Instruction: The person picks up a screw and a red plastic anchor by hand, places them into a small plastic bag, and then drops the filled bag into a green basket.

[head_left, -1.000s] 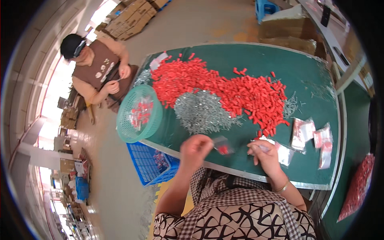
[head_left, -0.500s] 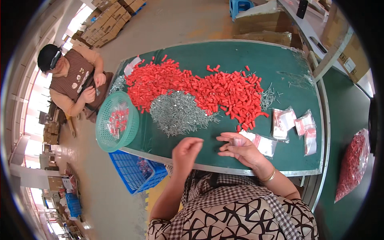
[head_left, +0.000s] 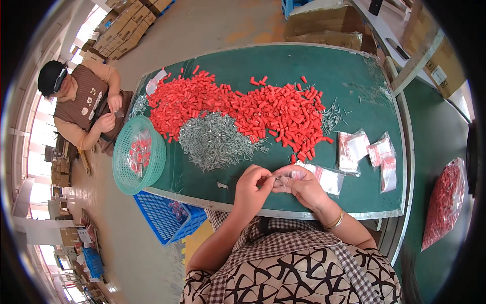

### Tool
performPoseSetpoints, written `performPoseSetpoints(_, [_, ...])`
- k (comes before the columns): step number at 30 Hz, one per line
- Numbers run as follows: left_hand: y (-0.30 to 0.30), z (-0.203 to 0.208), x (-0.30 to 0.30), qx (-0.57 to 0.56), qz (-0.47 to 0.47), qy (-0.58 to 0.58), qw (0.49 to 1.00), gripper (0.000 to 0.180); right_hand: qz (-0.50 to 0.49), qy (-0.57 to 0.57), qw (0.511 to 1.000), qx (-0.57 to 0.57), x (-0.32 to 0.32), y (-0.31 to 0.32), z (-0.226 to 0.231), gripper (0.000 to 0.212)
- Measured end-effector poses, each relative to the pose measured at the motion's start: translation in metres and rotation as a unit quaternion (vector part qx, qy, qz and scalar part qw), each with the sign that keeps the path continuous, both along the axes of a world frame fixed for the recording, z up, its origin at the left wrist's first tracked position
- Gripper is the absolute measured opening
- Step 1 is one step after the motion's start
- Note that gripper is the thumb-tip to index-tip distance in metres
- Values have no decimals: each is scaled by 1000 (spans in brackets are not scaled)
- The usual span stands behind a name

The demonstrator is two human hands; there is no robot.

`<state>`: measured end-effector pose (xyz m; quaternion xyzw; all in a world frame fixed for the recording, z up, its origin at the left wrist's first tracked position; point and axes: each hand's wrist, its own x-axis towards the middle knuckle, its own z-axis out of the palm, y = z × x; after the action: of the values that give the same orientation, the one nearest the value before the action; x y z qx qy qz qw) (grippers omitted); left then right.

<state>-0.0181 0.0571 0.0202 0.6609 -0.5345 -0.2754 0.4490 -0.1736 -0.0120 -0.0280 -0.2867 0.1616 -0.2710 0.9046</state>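
Note:
Near the front edge of the green table, my two hands meet fingertip to fingertip. My right hand is closed on a small clear plastic bag, mostly covered by the fingers. My left hand pinches at the bag's near-left side; what lies between its fingertips is too small to make out. Just beyond them spreads a pile of grey metal screws or nails, bordered by a long heap of red plastic plugs. Flat clear bags lie beside my right hand.
More bag bundles lie at the right. A green basket holding filled bags stands at the table's left edge, above a blue crate. A co-worker stands at far left. A big bag of red pieces lies far right.
My hands were apart and have come together, the left moving right to the right hand's fingertips. The view has shifted slightly. A small pale scrap now shows on the table left of my hands.

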Motion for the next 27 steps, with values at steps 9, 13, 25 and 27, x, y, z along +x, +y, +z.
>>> performPoseSetpoints(9, [10, -8, 16, 41, -6, 282, 959, 4, -48, 28, 998, 13, 3, 4, 5, 21])
performPoseSetpoints(13, [11, -3, 21, 62, -14, 277, 959, 5, -2, 92, 994, -56, 0, 2, 8, 23])
performPoseSetpoints(25, [9, -1, 19, 58, -24, 210, 976, 15, -57, 243, 956, -151, 4, 9, 15, 19])
performPoseSetpoints(27, [9, -4, 18, 93, -9, 130, 987, 13, -48, 256, 952, -161, 4, 10, 15, 18])
